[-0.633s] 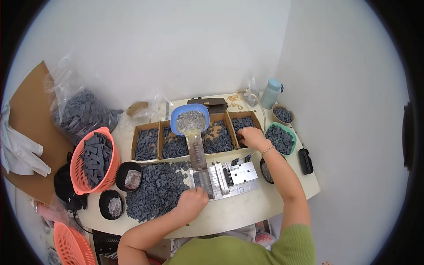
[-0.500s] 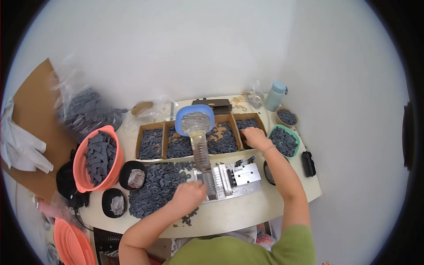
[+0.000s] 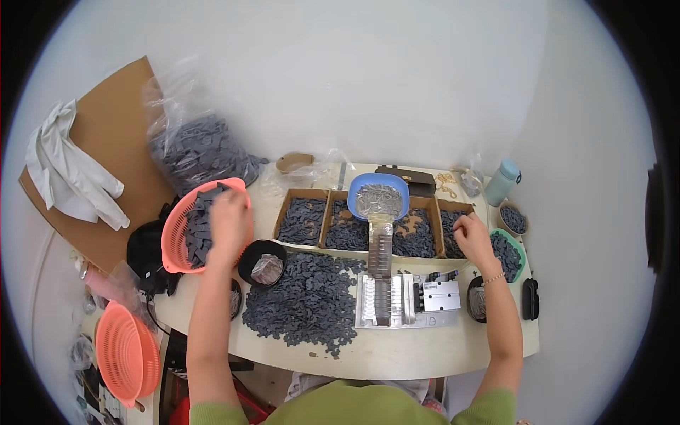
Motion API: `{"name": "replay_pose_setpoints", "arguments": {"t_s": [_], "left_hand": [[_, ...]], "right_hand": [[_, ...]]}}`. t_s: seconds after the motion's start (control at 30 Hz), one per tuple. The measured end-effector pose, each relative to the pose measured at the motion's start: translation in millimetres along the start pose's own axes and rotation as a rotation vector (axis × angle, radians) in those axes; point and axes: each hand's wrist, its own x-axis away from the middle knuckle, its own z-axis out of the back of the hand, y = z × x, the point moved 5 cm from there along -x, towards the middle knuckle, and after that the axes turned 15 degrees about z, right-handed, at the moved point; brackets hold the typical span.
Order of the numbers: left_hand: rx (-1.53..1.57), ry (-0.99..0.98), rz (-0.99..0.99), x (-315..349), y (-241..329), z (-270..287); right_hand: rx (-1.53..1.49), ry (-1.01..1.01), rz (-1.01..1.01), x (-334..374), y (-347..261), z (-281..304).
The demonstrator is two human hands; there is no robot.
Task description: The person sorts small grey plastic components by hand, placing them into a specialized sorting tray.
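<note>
My left hand (image 3: 228,221) is over the right side of a coral plastic basket (image 3: 170,244) that holds flat dark grey strips (image 3: 199,225). Its fingers are blurred, so what they grip cannot be made out. My right hand (image 3: 473,237) is above the rightmost compartment of a cardboard tray (image 3: 326,220), where small dark grey pieces (image 3: 450,219) lie. Its fingers are curled together; anything between them is hidden. Between my arms sits a metal fixture (image 3: 367,312) with a slotted block and a clear ribbed chute (image 3: 380,255). A blue bowl (image 3: 355,185) of thin metal pins tops the chute.
A wide heap of small grey pieces (image 3: 301,301) covers the table left of the fixture. Black bowls (image 3: 248,265) stand near it. At right are a green basket (image 3: 523,263), a black case (image 3: 530,299) and a light blue bottle (image 3: 502,183). A filled plastic bag (image 3: 202,152) leans at back left.
My left hand has left the fixture and moved left and away from me to the coral basket. My right hand stays by the rightmost compartment, slightly raised. The view has shifted left.
</note>
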Motion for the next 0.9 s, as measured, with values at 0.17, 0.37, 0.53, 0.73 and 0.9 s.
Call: {"name": "replay_pose_setpoints", "arguments": {"t_s": [0.17,0.37,0.53,0.73,0.9], "left_hand": [[0.006,-0.480,-0.096,32.6,61.2,-114.8],[-0.068,-0.497,-0.022,40.7,44.8,-168.2],[0.395,-0.411,0.042,39.7,88.1,-89.0],[0.495,-0.610,-0.530,179.7,176.3,-25.5],[0.333,-0.456,-0.657,214.5,187.8,-6.2]], "right_hand": [[-0.177,0.037,0.118,8.0,-29.0,1.3],[-0.330,-0.069,0.134,24.7,-67.6,-2.6],[-0.462,-0.183,0.193,37.7,-89.6,-15.8],[-0.633,-0.273,0.212,50.5,-115.3,-49.8],[-0.546,-0.294,0.407,62.4,-137.3,-62.1]]}}
